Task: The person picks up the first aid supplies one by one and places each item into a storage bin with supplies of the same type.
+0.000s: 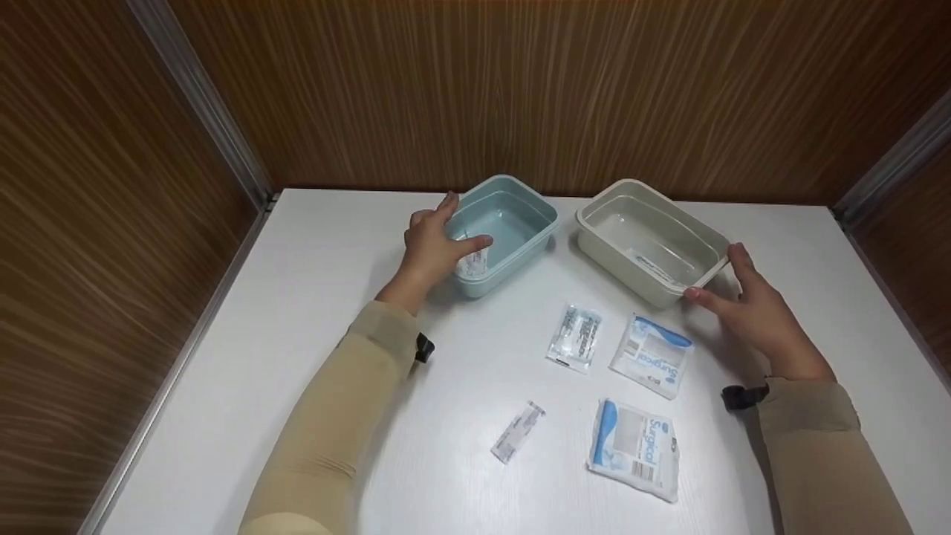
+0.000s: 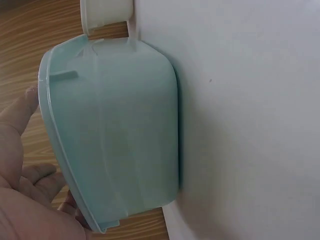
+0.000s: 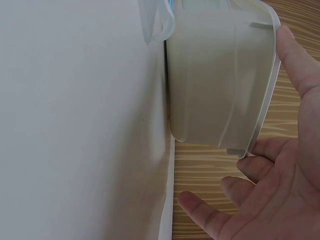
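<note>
At the near left end of a light blue plastic bin [image 1: 524,215], my left hand [image 1: 435,249] spreads its thumb and fingers across the rim. In the left wrist view the left thumb [image 2: 22,110] meets the bin's rim, the other fingers lying past its far side. A small clear printed packet [image 1: 473,262] lies inside, beneath the thumb. My right hand [image 1: 761,312] spans the near right end of a beige bin [image 1: 624,264], thumb and index fingertip touching its rim; its other fingers [image 3: 202,210] extend loosely. A narrow strip packet [image 1: 650,265] lies inside that bin.
Two white-and-blue packets marked "Surgical" [image 1: 654,357] lie on the white table [image 1: 446,490]. Beside them are a clear printed packet [image 1: 575,338] and a small strip packet [image 1: 518,432]. Wood-grain panels [image 1: 520,96] rise behind the bins and at both sides.
</note>
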`<state>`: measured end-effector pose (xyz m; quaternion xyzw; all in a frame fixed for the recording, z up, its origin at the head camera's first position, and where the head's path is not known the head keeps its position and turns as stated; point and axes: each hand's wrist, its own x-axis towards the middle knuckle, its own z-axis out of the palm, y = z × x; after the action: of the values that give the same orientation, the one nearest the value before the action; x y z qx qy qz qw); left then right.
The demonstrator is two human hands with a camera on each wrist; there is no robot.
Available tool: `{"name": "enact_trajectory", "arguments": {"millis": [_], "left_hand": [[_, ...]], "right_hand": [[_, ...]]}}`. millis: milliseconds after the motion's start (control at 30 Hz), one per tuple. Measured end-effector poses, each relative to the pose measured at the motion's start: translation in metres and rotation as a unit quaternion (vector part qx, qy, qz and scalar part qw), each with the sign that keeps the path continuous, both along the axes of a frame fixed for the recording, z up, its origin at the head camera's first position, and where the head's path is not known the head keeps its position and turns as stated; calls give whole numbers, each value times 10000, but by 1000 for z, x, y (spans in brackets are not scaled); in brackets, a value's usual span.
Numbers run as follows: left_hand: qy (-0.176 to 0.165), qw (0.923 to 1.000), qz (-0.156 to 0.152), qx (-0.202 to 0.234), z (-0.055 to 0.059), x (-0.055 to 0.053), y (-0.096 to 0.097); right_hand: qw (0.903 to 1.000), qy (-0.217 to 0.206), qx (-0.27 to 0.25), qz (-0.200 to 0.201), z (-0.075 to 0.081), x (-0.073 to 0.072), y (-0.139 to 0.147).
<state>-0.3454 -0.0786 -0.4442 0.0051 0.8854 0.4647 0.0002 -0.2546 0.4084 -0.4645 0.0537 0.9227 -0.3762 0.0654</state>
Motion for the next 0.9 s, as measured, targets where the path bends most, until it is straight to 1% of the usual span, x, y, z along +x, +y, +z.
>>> {"name": "enact_trajectory", "arguments": {"millis": [167,267,367,500,600,733,800,900], "left_hand": [[14,9999,127,111,2,0,-1],[38,9997,143,185,4,2,-2],[64,9995,132,270,6,8,-1],[321,9987,2,395,10,18,-2],[599,9969,-160,481,15,28,-2],[862,9932,-337,711,18,47,-3],[888,9915,-434,845,17,60,-5],[798,9900,-655,965,15,81,-9]], "right_hand": [[10000,-10,23,-18,-1,-3,0],[10000,-19,27,-12,-1,-3,0],[10000,-7,32,18,-2,-3,1],[10000,-8,70,25,-1,-3,0],[10000,9,88,40,1,-4,0],[9999,10,113,58,3,-6,-1],[9999,-17,112,77,3,-6,-2],[9999,-26,77,118,1,-5,-3]]}}
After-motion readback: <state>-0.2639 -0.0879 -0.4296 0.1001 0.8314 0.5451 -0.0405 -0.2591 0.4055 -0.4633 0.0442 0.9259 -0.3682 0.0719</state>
